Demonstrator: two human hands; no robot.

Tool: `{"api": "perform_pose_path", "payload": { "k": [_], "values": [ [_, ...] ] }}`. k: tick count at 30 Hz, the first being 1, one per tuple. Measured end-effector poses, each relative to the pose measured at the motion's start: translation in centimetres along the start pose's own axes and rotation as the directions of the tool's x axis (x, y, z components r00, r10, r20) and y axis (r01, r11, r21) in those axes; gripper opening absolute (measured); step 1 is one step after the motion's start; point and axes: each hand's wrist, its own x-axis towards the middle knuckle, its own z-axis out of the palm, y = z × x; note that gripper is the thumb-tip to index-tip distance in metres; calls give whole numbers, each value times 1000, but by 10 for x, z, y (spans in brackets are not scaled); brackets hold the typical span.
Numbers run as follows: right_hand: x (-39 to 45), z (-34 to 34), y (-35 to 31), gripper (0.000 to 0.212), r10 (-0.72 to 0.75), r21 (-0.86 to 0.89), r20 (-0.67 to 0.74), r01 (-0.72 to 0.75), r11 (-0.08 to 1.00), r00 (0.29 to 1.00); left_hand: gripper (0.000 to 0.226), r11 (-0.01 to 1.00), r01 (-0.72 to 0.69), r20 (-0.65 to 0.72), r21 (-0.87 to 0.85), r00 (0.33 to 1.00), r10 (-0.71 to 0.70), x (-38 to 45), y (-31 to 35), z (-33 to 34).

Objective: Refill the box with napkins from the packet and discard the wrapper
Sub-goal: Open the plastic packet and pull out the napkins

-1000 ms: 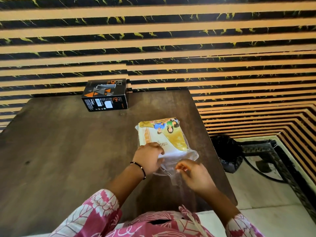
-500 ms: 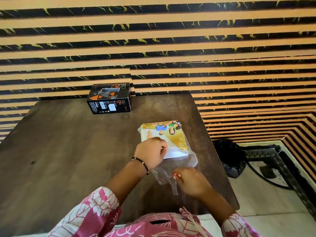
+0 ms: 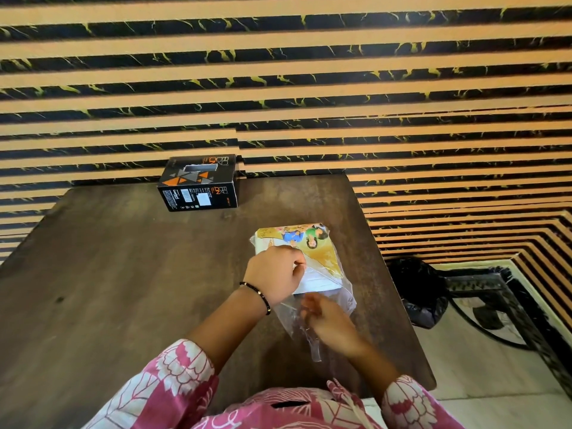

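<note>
A napkin packet (image 3: 312,246) with a yellow printed label lies on the dark wooden table (image 3: 123,274), right of centre. My left hand (image 3: 275,278) rests curled on its near left side, fingers pinching the clear wrapper. The loose open end of the clear wrapper (image 3: 346,301) trails toward me. My right hand (image 3: 331,323) grips that loose plastic at the packet's near end. White napkins (image 3: 318,283) show through the plastic. A black box (image 3: 199,182) with orange triangles and a top slot stands at the table's far edge, apart from both hands.
A striped black-and-tan wall rises right behind the table. To the right, beyond the table's edge, a bin with a black bag (image 3: 418,292) sits on the pale floor beside a dark ornate metal frame (image 3: 495,292).
My right hand has pulled the wrapper's loose end nearer to me and slightly right, stretching the plastic. My left hand stays on the packet. The view tilted down a little.
</note>
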Motion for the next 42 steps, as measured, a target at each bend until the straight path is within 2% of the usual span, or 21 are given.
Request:
{"api": "perform_pose_path", "payload": {
  "k": [1, 2, 3, 4, 5, 15, 19, 26, 30, 35, 37, 40, 42],
  "values": [
    [0, 1, -5, 18, 135, 365, 10, -129, 922, 991, 19, 1000, 1, 1, -3, 1000, -1, 0, 0, 0],
    [2, 2, -10, 15, 234, 665, 93, -235, 709, 968, 18, 1000, 1, 1, -6, 1000, -1, 0, 1, 1],
    [4, 2, -12, 16, 284, 824, 153, -280, 492, 947, 18, 1000, 2, 1, -7, 1000, -2, 0, 1, 1],
    [9, 2, -10, 18, 320, 881, 181, -298, 368, 930, 18, 1000, 2, 2, -6, 1000, -2, 0, 1, 1],
    [10, 3, -10, 20, 348, 905, 187, -299, 303, 919, 19, 1000, 0, 2, -4, 1000, 0, 0, 1, 0],
    [15, 1, -20, 15, 363, 960, 204, -258, 106, 909, 18, 1000, -18, 7, -10, 1000, 18, 4, 4, -6],
    [20, -2, -21, 15, 358, 965, 201, -247, 87, 912, 19, 1000, -23, 3, -13, 1000, 23, 7, 4, -9],
    [25, -2, -19, 18, 398, 952, 198, -273, 142, 896, 19, 999, -28, 4, -27, 1000, 29, 9, 7, -9],
    [26, -1, -17, 18, 381, 950, 163, -249, 188, 910, 18, 999, -34, 9, -29, 999, 35, 8, 8, -10],
    [33, -8, -15, 19, 298, 968, 167, -214, 133, 940, 20, 994, -97, 3, -56, 995, 97, 4, 21, -17],
    [32, -9, -21, 18, 296, 962, 166, -220, 159, 941, 22, 989, -145, 19, -41, 989, 146, 1, 28, -17],
    [40, -6, -21, 23, 374, 957, 136, -219, 190, 918, 23, 980, -199, 83, -23, 976, 200, -3, 34, -15],
    [43, -8, -18, 18, 410, 918, 128, -264, 295, 903, 21, 973, -230, 121, -18, 966, 230, -2, 35, -15]
  ]
}}
